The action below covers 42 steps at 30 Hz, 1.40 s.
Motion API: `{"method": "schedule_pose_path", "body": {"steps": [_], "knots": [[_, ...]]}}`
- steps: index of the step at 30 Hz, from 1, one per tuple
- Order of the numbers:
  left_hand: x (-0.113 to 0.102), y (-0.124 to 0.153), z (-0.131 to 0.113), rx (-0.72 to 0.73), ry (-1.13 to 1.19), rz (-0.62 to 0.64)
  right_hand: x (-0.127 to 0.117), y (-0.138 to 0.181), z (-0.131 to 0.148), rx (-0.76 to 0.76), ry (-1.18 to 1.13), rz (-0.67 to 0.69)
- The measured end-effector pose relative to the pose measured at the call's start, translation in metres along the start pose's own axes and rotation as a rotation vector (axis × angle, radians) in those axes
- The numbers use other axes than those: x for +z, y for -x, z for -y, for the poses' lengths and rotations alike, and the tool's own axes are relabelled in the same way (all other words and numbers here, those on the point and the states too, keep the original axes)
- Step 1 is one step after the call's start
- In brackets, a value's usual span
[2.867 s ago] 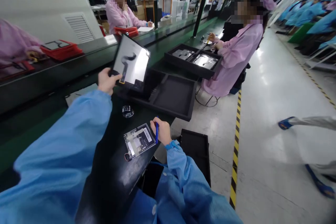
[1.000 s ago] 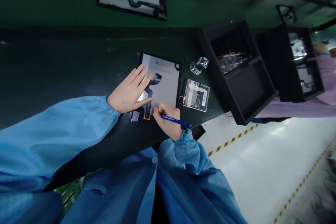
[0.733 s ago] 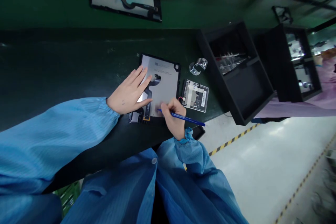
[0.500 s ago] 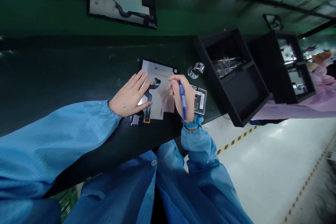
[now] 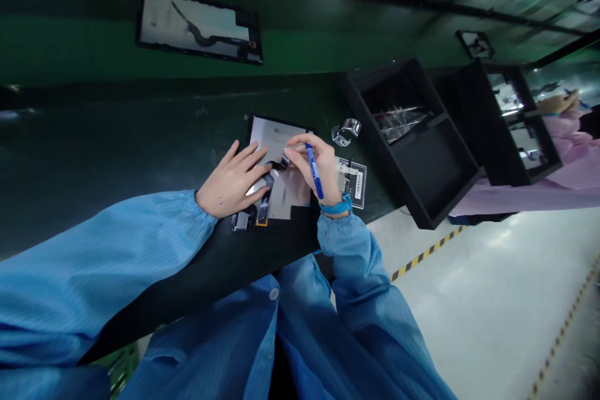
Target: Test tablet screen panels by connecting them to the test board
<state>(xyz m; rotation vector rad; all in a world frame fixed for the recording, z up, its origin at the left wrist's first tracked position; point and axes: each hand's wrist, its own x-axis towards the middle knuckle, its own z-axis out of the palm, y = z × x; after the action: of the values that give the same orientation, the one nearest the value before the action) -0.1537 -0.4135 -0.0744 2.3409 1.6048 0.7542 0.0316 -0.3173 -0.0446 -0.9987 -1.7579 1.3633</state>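
Observation:
A display panel (image 5: 285, 194) with a silvery back and dark edges lies on the dark green bench in front of me. My left hand (image 5: 234, 181) rests flat at its left side, fingers spread and touching a black flex cable (image 5: 264, 203). Over the panel's right part, my right hand (image 5: 325, 165) has its thumb and fingertips drawn together at the cable's upper end; whether they grip it I cannot tell. A blue pen (image 5: 313, 169) sits tucked in that same hand, pointing back toward the wrist.
Right of the panel are a shiny metallic ring (image 5: 345, 132) and a small labelled part (image 5: 359, 186). A black divided box (image 5: 435, 169) holds clear bags; another black box (image 5: 539, 156) stands beyond. A second panel (image 5: 157, 25) lies at the back. A pink-sleeved co-worker (image 5: 569, 162) is far right.
My right hand has moved slightly left and its fingertips have closed in at the cable's end. My left hand stays on the panel. The view has shifted a little.

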Motion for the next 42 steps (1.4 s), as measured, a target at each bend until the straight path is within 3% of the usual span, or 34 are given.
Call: {"method": "schedule_pose_path", "body": {"steps": [4, 7, 9, 15, 22, 28, 32, 37, 39, 42], "knots": [[-0.016, -0.011, -0.016, -0.232, 0.436, -0.119, -0.005, 0.005, 0.008, 0.003, -0.116, -0.014], [-0.024, -0.021, -0.028, -0.462, 0.913, -0.037, -0.006, 0.011, 0.01, -0.009, -0.155, -0.019], [-0.024, -0.025, -0.032, -0.538, 1.128, 0.006, -0.006, 0.014, 0.009, 0.012, -0.204, -0.015], [-0.023, -0.024, -0.034, -0.589, 1.379, 0.034, -0.001, 0.026, 0.008, 0.088, -0.3, 0.007], [-0.034, -0.042, -0.037, -0.783, 1.709, 0.213, -0.004, 0.036, 0.03, -0.068, -0.126, -0.04], [-0.029, -0.047, -0.046, -0.763, 1.654, 0.326, -0.009, 0.041, 0.034, -0.054, -0.218, -0.042], [-0.033, -0.052, -0.055, -0.742, 1.487, 0.243, -0.017, 0.043, 0.026, -0.036, -0.345, -0.042], [-0.037, -0.061, -0.066, -0.626, 1.133, 0.177, -0.03, 0.044, 0.013, 0.031, -0.435, 0.069], [-0.034, -0.064, -0.067, -0.568, 1.026, 0.153, -0.039, 0.044, 0.009, 0.009, -0.434, -0.012], [-0.023, -0.065, -0.065, -0.447, 0.794, 0.058, -0.059, 0.045, 0.002, -0.058, -0.272, -0.259]]}}
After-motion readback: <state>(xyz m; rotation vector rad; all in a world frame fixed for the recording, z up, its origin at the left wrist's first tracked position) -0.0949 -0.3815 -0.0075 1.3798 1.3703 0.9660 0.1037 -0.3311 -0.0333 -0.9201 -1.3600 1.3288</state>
